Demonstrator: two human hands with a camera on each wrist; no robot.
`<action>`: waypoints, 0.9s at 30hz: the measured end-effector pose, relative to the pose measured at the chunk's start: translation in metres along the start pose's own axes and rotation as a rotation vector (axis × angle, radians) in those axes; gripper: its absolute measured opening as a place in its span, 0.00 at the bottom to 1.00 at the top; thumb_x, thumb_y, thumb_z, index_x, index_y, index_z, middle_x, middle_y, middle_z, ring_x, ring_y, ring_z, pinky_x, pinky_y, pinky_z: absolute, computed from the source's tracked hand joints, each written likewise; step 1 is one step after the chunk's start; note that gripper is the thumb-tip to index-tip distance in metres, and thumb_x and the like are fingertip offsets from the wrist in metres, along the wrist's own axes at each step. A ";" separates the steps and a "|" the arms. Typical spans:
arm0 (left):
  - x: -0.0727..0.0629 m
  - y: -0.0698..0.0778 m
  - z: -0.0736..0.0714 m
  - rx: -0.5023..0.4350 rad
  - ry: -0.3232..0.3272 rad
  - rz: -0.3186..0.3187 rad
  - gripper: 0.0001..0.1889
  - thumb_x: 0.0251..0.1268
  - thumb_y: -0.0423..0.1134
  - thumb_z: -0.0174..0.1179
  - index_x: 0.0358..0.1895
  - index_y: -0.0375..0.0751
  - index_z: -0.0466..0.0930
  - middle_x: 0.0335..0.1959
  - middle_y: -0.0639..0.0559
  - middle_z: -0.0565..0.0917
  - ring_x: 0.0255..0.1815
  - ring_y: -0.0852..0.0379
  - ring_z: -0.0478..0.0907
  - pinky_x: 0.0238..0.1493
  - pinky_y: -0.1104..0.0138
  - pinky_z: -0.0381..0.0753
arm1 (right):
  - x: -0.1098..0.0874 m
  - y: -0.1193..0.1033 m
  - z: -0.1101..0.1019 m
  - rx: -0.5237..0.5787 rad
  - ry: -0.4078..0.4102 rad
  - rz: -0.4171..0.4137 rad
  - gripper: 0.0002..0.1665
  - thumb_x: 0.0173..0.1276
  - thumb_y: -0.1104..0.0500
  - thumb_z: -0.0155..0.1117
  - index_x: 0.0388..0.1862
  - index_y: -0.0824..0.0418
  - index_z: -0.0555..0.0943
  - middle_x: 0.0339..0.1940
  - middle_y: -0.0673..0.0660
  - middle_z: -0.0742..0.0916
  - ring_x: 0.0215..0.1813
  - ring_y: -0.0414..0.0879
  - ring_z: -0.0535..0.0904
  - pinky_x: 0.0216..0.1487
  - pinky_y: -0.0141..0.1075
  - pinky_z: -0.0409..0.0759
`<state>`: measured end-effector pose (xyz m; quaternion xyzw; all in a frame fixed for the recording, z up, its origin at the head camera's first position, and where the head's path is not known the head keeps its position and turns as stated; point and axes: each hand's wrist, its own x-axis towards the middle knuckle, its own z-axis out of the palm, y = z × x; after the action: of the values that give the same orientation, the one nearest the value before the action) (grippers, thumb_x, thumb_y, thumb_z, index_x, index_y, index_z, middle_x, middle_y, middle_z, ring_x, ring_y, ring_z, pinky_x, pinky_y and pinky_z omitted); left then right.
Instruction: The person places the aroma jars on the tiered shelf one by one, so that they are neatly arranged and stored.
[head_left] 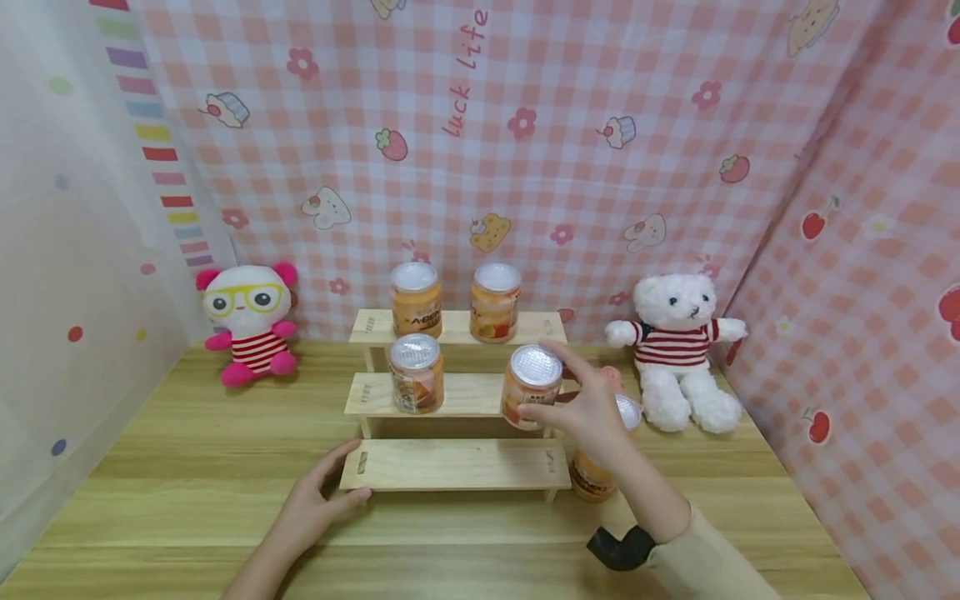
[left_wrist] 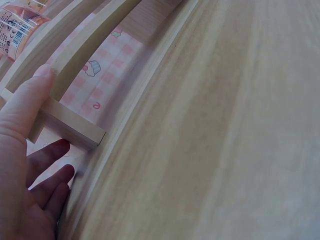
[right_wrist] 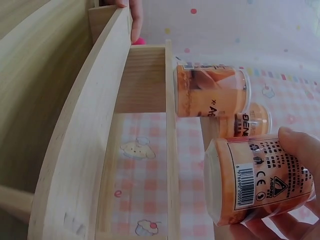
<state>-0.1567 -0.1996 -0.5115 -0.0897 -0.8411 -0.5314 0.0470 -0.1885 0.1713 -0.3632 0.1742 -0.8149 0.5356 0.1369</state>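
Observation:
A three-tier wooden display stand (head_left: 465, 464) stands on the table. My left hand (head_left: 315, 500) grips the left end of its lowest tier; in the left wrist view the thumb (left_wrist: 30, 102) presses the plank's edge. My right hand (head_left: 592, 412) holds an orange can (head_left: 525, 400) with a silver lid, thumb and fingers on opposite sides, at the right of the middle tier. The right wrist view shows its barcode label (right_wrist: 260, 175). Another can (head_left: 417, 387) stands at that tier's left. Two more cans, left (head_left: 417, 308) and right (head_left: 495, 312), occupy the top tier.
Right of the stand, another orange can (head_left: 594, 477) is partly hidden by my right arm. A pink-and-white plush toy (head_left: 251, 321) sits at the left, a white teddy bear (head_left: 678, 350) at the right. Checked cloth (head_left: 480, 183) hangs behind. A black strap-like piece (head_left: 622, 548) sits near my right sleeve.

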 end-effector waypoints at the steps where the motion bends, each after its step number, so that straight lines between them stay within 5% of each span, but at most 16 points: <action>1: 0.000 0.000 0.000 0.002 0.001 0.001 0.40 0.49 0.42 0.74 0.68 0.45 0.68 0.59 0.42 0.77 0.59 0.46 0.72 0.59 0.52 0.66 | 0.001 0.000 0.002 -0.006 0.003 -0.002 0.49 0.42 0.61 0.83 0.66 0.57 0.72 0.51 0.56 0.82 0.50 0.49 0.76 0.39 0.43 0.81; 7: -0.001 0.001 0.000 -0.005 -0.003 -0.002 0.40 0.49 0.42 0.74 0.68 0.45 0.68 0.61 0.42 0.76 0.60 0.46 0.71 0.60 0.59 0.66 | 0.010 0.001 0.014 -0.023 0.017 -0.008 0.48 0.43 0.59 0.83 0.65 0.57 0.73 0.50 0.58 0.83 0.49 0.51 0.77 0.38 0.44 0.81; 15: 0.001 -0.001 -0.001 -0.020 -0.009 0.006 0.40 0.50 0.43 0.74 0.69 0.46 0.67 0.61 0.41 0.75 0.62 0.43 0.69 0.61 0.48 0.63 | 0.019 0.004 0.026 -0.013 0.031 0.055 0.49 0.43 0.58 0.83 0.67 0.52 0.72 0.51 0.55 0.82 0.50 0.50 0.76 0.38 0.39 0.81; 22: 0.000 0.001 -0.001 -0.010 -0.005 0.005 0.40 0.49 0.41 0.74 0.69 0.46 0.67 0.60 0.42 0.76 0.60 0.46 0.70 0.59 0.66 0.65 | 0.024 0.013 0.035 -0.119 0.056 0.048 0.49 0.44 0.55 0.83 0.67 0.50 0.72 0.49 0.54 0.83 0.48 0.48 0.78 0.37 0.40 0.80; 27: 0.000 0.001 -0.001 -0.007 -0.005 0.003 0.40 0.50 0.42 0.74 0.69 0.45 0.67 0.60 0.42 0.76 0.60 0.45 0.70 0.59 0.63 0.65 | 0.026 0.012 0.039 -0.089 0.060 0.085 0.48 0.44 0.55 0.83 0.66 0.46 0.72 0.50 0.54 0.83 0.49 0.49 0.78 0.38 0.41 0.80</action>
<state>-0.1561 -0.1996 -0.5100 -0.0926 -0.8391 -0.5341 0.0454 -0.2188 0.1363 -0.3772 0.1168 -0.8402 0.5090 0.1459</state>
